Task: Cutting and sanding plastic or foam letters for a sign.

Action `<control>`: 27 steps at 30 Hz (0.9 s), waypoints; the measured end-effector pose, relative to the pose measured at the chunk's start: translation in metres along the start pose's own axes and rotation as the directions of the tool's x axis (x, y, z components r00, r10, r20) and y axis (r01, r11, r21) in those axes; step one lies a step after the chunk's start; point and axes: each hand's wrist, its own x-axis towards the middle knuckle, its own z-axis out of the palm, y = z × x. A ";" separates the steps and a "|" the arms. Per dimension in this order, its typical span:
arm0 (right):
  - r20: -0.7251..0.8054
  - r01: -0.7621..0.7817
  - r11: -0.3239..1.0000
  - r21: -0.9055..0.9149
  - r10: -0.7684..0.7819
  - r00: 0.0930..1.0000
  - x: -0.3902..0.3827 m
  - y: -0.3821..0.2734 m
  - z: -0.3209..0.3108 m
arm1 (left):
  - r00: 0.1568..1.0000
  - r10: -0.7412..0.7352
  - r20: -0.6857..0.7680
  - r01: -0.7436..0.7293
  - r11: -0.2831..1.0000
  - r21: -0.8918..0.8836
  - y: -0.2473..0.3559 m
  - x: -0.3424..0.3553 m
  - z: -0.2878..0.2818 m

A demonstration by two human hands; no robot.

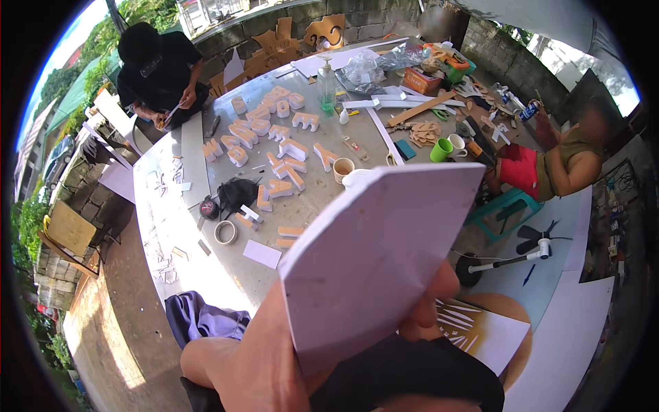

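Note:
A pale flat board with angled corners is held up close in front of me and covers much of the middle. My left hand is closed around its lower left edge. At the lower right edge, the bent fingers of my right hand grip the same board; part of that hand is hidden behind it. Past the board, several block letters with tan faces and white sides stand on the grey table. A small pale rectangular sheet and a tape roll lie nearer.
A person works at the far left; another sits at the right. A pump bottle, a cup, a green mug and wood scraps crowd the table. A fan stands right; purple cloth lies lower left.

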 end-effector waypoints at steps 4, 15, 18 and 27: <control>-0.021 -0.014 0.999 -0.034 0.013 1.000 -0.006 0.001 -0.008 | 0.998 -0.018 0.065 0.012 0.996 0.091 -0.002 -0.015 -0.015; 0.017 -0.028 0.996 -0.089 0.029 0.999 -0.009 0.063 -0.024 | 0.984 -0.076 0.160 0.023 0.950 0.311 -0.008 0.012 -0.011; 0.020 -0.100 0.990 0.098 0.099 0.995 -0.011 0.068 -0.011 | 0.979 -0.109 0.170 0.039 0.928 0.369 -0.013 0.005 -0.014; -0.055 -0.098 0.991 -0.087 0.094 0.994 -0.018 0.047 -0.002 | 0.997 -0.046 -0.056 0.068 0.863 0.500 -0.039 0.048 -0.106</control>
